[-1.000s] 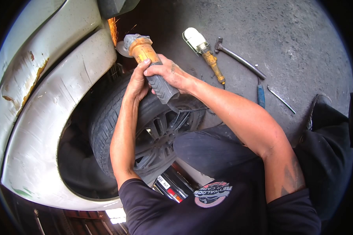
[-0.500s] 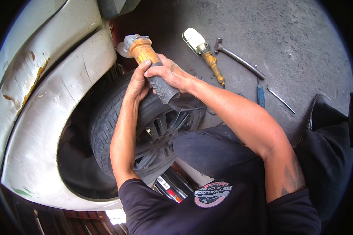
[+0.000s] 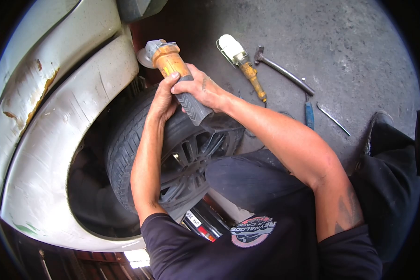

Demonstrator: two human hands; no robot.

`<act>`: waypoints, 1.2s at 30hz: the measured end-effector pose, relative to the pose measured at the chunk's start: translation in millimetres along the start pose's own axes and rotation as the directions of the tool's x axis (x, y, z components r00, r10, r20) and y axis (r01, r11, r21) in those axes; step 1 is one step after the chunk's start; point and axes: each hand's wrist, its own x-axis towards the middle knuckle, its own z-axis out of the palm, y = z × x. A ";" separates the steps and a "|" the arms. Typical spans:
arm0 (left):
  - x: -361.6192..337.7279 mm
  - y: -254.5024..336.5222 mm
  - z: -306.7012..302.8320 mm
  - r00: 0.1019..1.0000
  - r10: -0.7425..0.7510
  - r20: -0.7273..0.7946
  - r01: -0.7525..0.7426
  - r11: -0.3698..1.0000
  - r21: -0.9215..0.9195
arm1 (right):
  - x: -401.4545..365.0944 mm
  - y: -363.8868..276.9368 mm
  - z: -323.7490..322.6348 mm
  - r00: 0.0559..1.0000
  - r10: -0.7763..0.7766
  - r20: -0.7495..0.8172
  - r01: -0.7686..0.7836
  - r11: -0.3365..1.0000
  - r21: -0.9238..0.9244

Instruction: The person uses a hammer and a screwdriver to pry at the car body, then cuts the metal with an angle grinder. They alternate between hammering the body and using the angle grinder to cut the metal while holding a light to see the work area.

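Gripping angle grinder (image 3: 169,58), left hand (image 3: 163,100) and right hand (image 3: 198,88) both closed tightly around it. Steadying disc (image 3: 142,57) near fender (image 3: 70,116) edge, clear of tyre (image 3: 130,135).

Auto body repair workshop: a rusted, sanded car fender (image 3: 56,116) over a wheel (image 3: 172,154), stained concrete floor (image 3: 350,46) strewn with a hammer (image 3: 282,70), work lamp (image 3: 240,56) and screwdriver (image 3: 309,114).

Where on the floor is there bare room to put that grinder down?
Bare concrete floor lies beyond the hammer at upper right; a smaller patch between grinder and work lamp. Crowded around lamp, hammer, screwdriver and rod.
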 end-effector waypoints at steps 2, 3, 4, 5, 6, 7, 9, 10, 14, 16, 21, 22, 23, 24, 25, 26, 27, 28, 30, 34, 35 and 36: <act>-0.3 -1.1 -1.7 1.000 0.003 0.008 -0.003 1.000 -0.001 | -0.5 2.3 1.6 1.000 0.008 -0.009 -0.009 0.999 -0.036; -1.1 -0.6 -0.5 1.000 0.002 0.009 -0.001 1.000 -0.012 | 1.6 5.9 0.7 1.000 0.008 -0.009 -0.008 0.999 -0.037; -1.5 0.2 0.7 1.000 0.000 0.011 0.000 1.000 -0.022 | 4.8 9.2 -0.1 0.998 -0.042 -0.037 0.038 0.995 -0.095; -1.7 0.8 1.9 1.000 0.000 0.011 0.000 1.000 -0.022 | 7.5 12.6 -1.3 0.994 -0.093 -0.062 0.082 0.985 -0.154; -1.8 1.2 2.7 1.000 -0.002 0.011 0.003 1.000 -0.029 | 8.3 13.3 -1.3 0.994 -0.093 -0.062 0.082 0.985 -0.154; -1.9 1.2 3.1 1.000 -0.005 0.011 0.006 0.999 -0.036 | 8.9 14.2 -1.2 0.995 -0.075 -0.070 0.064 0.988 -0.143; -1.0 -0.5 1.5 1.000 -0.012 0.009 0.012 0.999 -0.040 | 10.0 15.2 -1.5 0.995 -0.057 -0.077 0.047 0.990 -0.133; -0.5 -0.7 1.0 1.000 -0.018 0.005 0.018 0.999 -0.042 | 10.6 15.2 -1.7 0.995 -0.090 -0.054 0.082 0.988 -0.134; 0.0 -0.1 3.0 0.999 0.034 -0.005 -0.034 0.999 -0.040 | 16.8 19.1 -4.4 0.994 -0.096 -0.045 0.089 0.986 -0.143; 1.9 -1.9 1.6 1.000 -0.005 -0.001 0.005 0.998 -0.059 | 16.6 18.5 -6.0 0.996 -0.079 -0.043 0.073 0.989 -0.132; 0.8 -2.2 2.0 1.000 0.014 -0.004 -0.014 0.998 -0.061 | 17.8 21.1 -6.5 0.991 -0.131 -0.038 0.122 0.976 -0.182; 1.2 -1.5 2.4 1.000 0.024 0.005 -0.024 0.998 -0.052 | 17.7 20.0 -7.3 0.991 -0.129 -0.037 0.120 0.974 -0.193; 1.5 -1.4 2.5 1.000 0.024 0.005 -0.023 0.998 -0.053 | 17.3 19.7 -7.2 0.992 -0.125 -0.035 0.115 0.972 -0.204; 1.6 -1.8 2.2 1.000 0.013 0.011 -0.013 0.999 -0.051 | 17.7 21.2 -7.8 0.992 -0.122 -0.035 0.112 0.972 -0.205; 1.7 -2.0 2.0 1.000 0.005 0.016 -0.004 0.999 -0.048 | 18.8 21.7 -8.9 0.991 -0.127 -0.034 0.117 0.971 -0.210; 1.7 -2.6 1.9 1.000 0.006 0.015 -0.005 0.999 -0.048 | 19.5 22.3 -9.7 0.991 -0.132 -0.032 0.122 0.969 -0.214; 2.1 -3.3 2.1 1.000 0.004 0.008 -0.004 0.999 -0.046 | 18.7 21.1 -9.6 0.991 -0.133 -0.031 0.123 0.969 -0.214; 2.5 -3.6 2.0 1.000 0.002 0.001 -0.002 0.999 -0.044 | 17.8 19.9 -9.7 0.991 -0.130 -0.018 0.123 0.967 -0.223; 2.6 -3.5 1.6 1.000 0.003 0.001 -0.003 0.999 -0.053 | 16.8 19.9 -9.2 0.992 -0.127 -0.004 0.123 0.965 -0.231; 1.5 -3.6 0.7 1.000 -0.012 0.002 0.012 0.999 -0.046 | 17.2 24.5 -10.1 0.987 -0.158 -0.020 0.147 0.952 -0.269; 0.5 -3.6 0.1 1.000 -0.012 0.001 0.012 0.999 -0.047 | 17.4 25.7 -10.6 0.986 -0.168 -0.025 0.154 0.945 -0.287; 0.4 -3.2 0.5 1.000 -0.005 0.009 0.005 0.999 -0.043 | 16.1 23.9 -10.6 0.985 -0.169 -0.024 0.155 0.945 -0.289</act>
